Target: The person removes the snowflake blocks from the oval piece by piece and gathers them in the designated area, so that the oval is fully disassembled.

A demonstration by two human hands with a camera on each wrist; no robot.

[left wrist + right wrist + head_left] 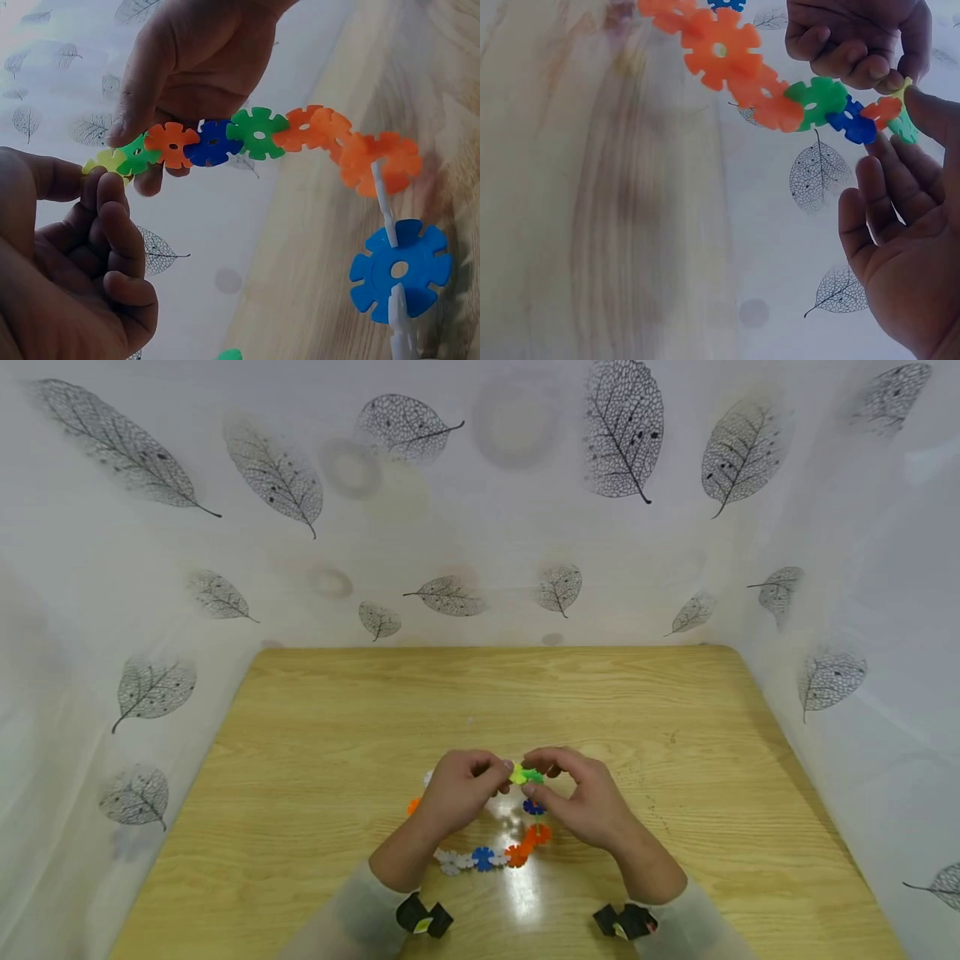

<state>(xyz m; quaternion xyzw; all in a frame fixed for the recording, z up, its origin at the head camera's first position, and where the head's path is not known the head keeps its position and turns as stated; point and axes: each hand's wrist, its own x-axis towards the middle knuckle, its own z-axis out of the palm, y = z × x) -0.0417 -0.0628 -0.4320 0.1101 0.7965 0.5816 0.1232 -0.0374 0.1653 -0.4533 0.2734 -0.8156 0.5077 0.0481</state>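
Both hands meet over the table at one end of a chain of slotted plastic snowflake discs. My left hand (456, 793) pinches a yellow disc (103, 162) between thumb and index finger. Joined to it is a green disc (136, 156), which my right hand (588, 802) holds between its thumb and fingers. From there the chain runs through an orange disc (171, 145), a dark blue disc (213, 142), a second green disc (259, 135) and several orange ones. It continues with white discs and a blue disc (483, 858). The left hand hides part of the chain.
The wooden table (315, 718) lies under the hands. Its far edge meets a pale leaf-printed curtain (480, 527), which also hangs at both sides. More of the chain, an orange disc (413, 807), shows left of the left hand. Black wrist devices sit on both sleeves.
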